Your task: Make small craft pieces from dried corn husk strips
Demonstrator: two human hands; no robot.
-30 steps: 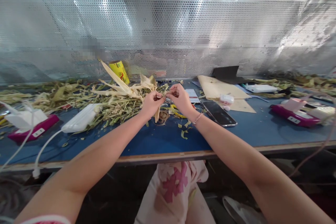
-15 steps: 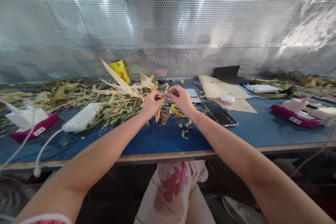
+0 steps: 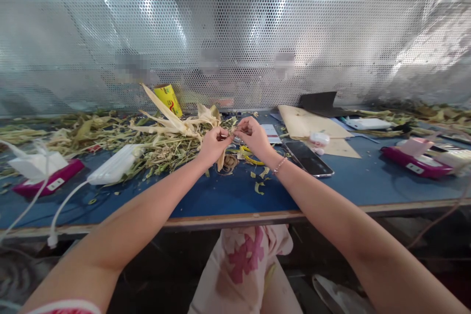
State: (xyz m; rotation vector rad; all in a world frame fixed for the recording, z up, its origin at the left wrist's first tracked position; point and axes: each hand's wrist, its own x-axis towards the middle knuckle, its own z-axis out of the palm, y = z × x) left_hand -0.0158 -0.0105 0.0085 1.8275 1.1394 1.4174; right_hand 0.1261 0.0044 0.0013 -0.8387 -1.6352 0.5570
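My left hand (image 3: 214,145) and my right hand (image 3: 253,136) meet above the blue table, fingertips pinched. Between them is a small straw-coloured bundle of dried husk (image 3: 232,131), partly hidden by the fingers. A pale strip (image 3: 221,161) hangs below my left hand. Under the hands lies a coil of brown twine (image 3: 230,164). A yellow ring-shaped thing (image 3: 251,158) is just below my right hand. Left of my left hand are pale corn husks (image 3: 172,120) on a heap of dried green stalks (image 3: 165,152).
A phone (image 3: 308,159) and brown paper sheets (image 3: 312,125) lie to the right. White power bank-like block (image 3: 114,164) and magenta power strips (image 3: 68,176) flank the work area. A yellow cup (image 3: 168,99) leans at the back before a perforated metal screen (image 3: 235,49).
My right hand has shifted very slightly upward. Both hands keep their pinch on the bundle; the things on the table stay put.
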